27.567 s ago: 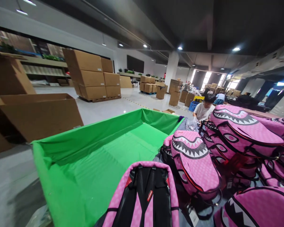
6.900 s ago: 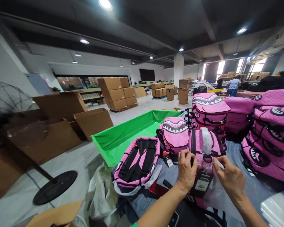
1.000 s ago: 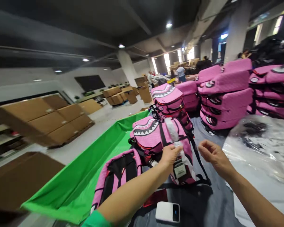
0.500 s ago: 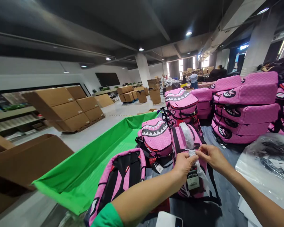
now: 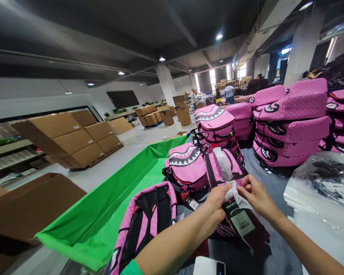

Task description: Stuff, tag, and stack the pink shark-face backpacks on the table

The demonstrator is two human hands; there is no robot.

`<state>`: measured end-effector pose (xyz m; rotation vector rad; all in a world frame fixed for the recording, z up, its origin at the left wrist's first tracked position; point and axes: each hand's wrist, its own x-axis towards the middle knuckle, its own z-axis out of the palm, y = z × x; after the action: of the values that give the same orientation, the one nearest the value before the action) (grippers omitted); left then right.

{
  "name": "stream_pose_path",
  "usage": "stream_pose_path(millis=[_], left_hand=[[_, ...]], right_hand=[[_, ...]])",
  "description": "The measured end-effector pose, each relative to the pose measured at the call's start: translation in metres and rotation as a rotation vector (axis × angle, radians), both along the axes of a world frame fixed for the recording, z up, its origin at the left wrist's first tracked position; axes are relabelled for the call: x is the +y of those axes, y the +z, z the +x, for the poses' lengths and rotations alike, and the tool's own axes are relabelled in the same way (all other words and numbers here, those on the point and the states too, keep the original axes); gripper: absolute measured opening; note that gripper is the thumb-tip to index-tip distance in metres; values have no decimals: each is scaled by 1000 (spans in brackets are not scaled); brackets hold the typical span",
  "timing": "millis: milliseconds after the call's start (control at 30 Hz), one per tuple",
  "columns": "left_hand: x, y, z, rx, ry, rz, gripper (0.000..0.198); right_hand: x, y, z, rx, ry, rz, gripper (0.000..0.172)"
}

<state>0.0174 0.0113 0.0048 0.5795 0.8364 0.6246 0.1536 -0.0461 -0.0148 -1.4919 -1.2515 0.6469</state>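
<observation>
Clear plastic film (image 5: 232, 193) is pinched between my left hand (image 5: 216, 208) and right hand (image 5: 256, 198), fingertips pressed together, just above a black hang tag (image 5: 239, 221). The tag belongs to a pink backpack (image 5: 218, 168) lying on a grey sheet (image 5: 271, 248), beside a shark-print backpack (image 5: 186, 166).

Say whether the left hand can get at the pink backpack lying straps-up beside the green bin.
Probably yes: the left hand sits just beside the pink backpack, with nothing standing between them, though it is busy at a black hang tag.
</observation>
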Motion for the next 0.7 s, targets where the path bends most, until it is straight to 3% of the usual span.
stream_pose_path(millis=[200, 333, 400, 467, 533, 633, 700], left_hand=[[-3, 15, -3, 53, -10, -72, 26], [-3, 11, -6, 79, 20, -40, 20], [-1, 3, -7, 88, 29, -40, 21], [0, -3, -7, 91, 15, -51, 27], [-1, -8, -6, 95, -3, -69, 32], [-6, -10, -6, 95, -22, -109, 38], [-15, -12, -10, 75, -81, -130, 48]], right_hand=[[10, -4, -15, -166, -45, 13, 14], [6, -2, -9, -207, -102, 7, 18], [7, -1, -7, -46, 31, -46, 32], [10, 0, -8, 200, 265, -129, 44], [13, 1, -11, 365, 410, -172, 50], [11, -1, -13, 451, 450, -196, 55], [1, -7, -8, 455, 464, -296, 65]])
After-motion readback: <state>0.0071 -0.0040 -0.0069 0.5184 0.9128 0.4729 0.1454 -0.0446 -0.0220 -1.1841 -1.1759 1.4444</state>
